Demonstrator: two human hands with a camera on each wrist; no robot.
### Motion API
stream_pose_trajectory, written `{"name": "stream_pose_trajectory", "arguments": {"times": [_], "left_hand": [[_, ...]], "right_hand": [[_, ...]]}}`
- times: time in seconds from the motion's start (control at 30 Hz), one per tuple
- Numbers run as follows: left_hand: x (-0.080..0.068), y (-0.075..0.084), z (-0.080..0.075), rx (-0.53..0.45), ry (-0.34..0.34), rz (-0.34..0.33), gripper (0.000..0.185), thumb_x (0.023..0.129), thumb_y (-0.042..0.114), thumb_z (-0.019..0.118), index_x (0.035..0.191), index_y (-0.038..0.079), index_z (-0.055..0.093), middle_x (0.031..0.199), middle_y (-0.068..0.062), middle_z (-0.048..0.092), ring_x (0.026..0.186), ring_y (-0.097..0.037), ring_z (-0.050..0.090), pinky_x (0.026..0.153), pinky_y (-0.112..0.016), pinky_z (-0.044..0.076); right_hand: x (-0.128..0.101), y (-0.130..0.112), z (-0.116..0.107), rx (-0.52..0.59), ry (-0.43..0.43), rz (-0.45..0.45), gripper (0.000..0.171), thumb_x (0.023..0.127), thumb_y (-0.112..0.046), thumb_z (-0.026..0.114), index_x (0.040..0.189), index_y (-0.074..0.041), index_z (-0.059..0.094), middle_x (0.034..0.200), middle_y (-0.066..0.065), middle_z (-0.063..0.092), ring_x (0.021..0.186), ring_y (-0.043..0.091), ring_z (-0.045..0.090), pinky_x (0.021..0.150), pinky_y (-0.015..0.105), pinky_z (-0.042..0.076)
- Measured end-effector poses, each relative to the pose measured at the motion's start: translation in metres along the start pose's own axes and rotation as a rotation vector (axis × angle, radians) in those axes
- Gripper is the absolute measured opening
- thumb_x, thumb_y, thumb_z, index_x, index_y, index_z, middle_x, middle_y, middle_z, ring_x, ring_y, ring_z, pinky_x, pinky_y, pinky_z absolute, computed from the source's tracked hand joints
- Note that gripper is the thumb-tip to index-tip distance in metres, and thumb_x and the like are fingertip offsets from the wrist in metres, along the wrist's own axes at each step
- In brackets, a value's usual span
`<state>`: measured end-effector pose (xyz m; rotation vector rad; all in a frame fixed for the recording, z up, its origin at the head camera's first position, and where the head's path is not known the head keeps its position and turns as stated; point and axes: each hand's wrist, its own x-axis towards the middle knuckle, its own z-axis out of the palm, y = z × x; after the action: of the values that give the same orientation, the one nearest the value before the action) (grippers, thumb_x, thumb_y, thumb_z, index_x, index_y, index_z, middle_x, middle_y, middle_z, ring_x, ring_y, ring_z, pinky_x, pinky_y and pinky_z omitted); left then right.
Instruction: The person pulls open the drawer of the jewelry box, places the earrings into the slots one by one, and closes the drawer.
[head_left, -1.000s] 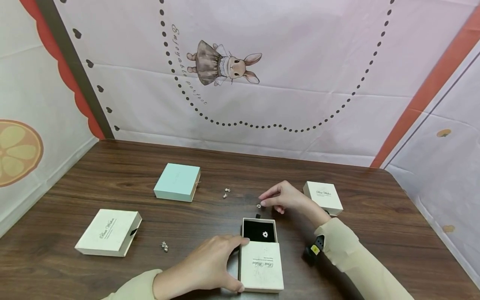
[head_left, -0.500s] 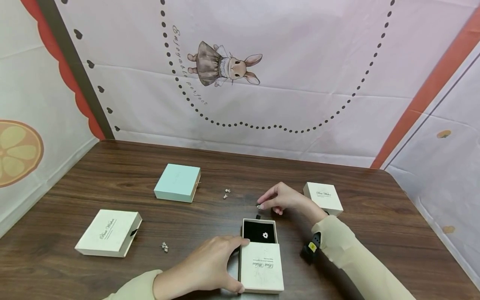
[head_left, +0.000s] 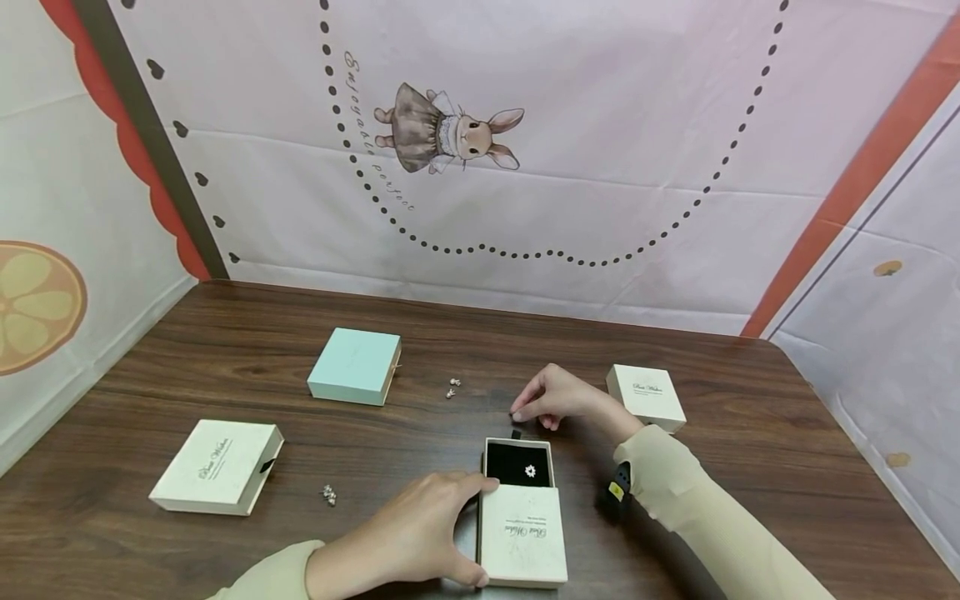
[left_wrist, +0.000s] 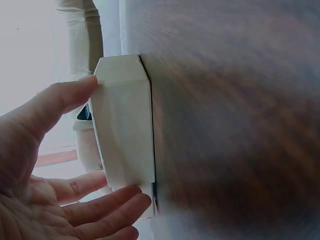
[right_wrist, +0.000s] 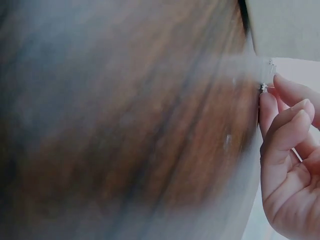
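Right wrist view is mostly a blur of brown wood; only the fingertips of the right hand [right_wrist: 287,150] show at its edge, pinching a tiny stud [right_wrist: 263,88] that is too small to make out in detail. In the head view that hand [head_left: 553,397] hides the stud, fingertips down on the table [head_left: 712,500] just beyond the open box. The table is dark wood grain, backed by a pale pink cloth printed with a rabbit [head_left: 448,129] and a dotted line. The left hand [head_left: 408,537] grips the sleeve [head_left: 522,533] of the near box with thumb and fingers curled round its side; its black drawer [head_left: 519,462] is slid out and holds one small flower stud [head_left: 530,470]. Three closed boxes stand apart: a teal box [head_left: 354,364], a cream box [head_left: 217,464] at left and a small cream box [head_left: 647,397] by the right hand. Loose studs [head_left: 452,386] and another pair [head_left: 329,493] lie on the wood.
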<state>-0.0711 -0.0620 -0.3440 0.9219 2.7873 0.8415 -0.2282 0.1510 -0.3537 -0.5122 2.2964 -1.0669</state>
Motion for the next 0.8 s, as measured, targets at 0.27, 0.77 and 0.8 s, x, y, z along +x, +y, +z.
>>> {"name": "stream_pose_trajectory", "arguments": {"times": [0.27, 0.77, 0.8], "left_hand": [[-0.001, 0.000, 0.000, 0.001, 0.005, -0.004, 0.076, 0.050, 0.036, 0.085, 0.117, 0.011, 0.058, 0.113, -0.002, 0.062, 0.101, -0.016, 0.057, 0.082, -0.031, 0.047], [0.000, 0.000, 0.000, 0.001, 0.008, 0.006, 0.075, 0.051, 0.035, 0.085, 0.117, 0.010, 0.059, 0.112, -0.002, 0.062, 0.100, -0.015, 0.057, 0.081, -0.030, 0.047], [0.000, 0.000, 0.000, 0.001, 0.008, 0.007, 0.075, 0.051, 0.035, 0.085, 0.117, 0.010, 0.059, 0.112, -0.001, 0.062, 0.100, -0.015, 0.057, 0.081, -0.030, 0.047]], "right_hand": [[-0.004, 0.002, -0.002, 0.040, 0.024, -0.032, 0.012, 0.083, -0.009, 0.065, 0.085, 0.002, 0.068, 0.055, 0.002, 0.055, 0.041, 0.007, 0.045, 0.042, 0.022, 0.042], [-0.016, -0.003, -0.007, 0.123, 0.083, -0.017, 0.018, 0.083, -0.005, 0.063, 0.095, 0.007, 0.066, 0.067, 0.006, 0.062, 0.045, 0.008, 0.048, 0.046, 0.025, 0.047], [-0.017, -0.003, -0.007, 0.125, 0.083, -0.024, 0.019, 0.082, -0.005, 0.064, 0.097, 0.008, 0.066, 0.066, 0.005, 0.062, 0.045, 0.008, 0.048, 0.047, 0.025, 0.048]]}}
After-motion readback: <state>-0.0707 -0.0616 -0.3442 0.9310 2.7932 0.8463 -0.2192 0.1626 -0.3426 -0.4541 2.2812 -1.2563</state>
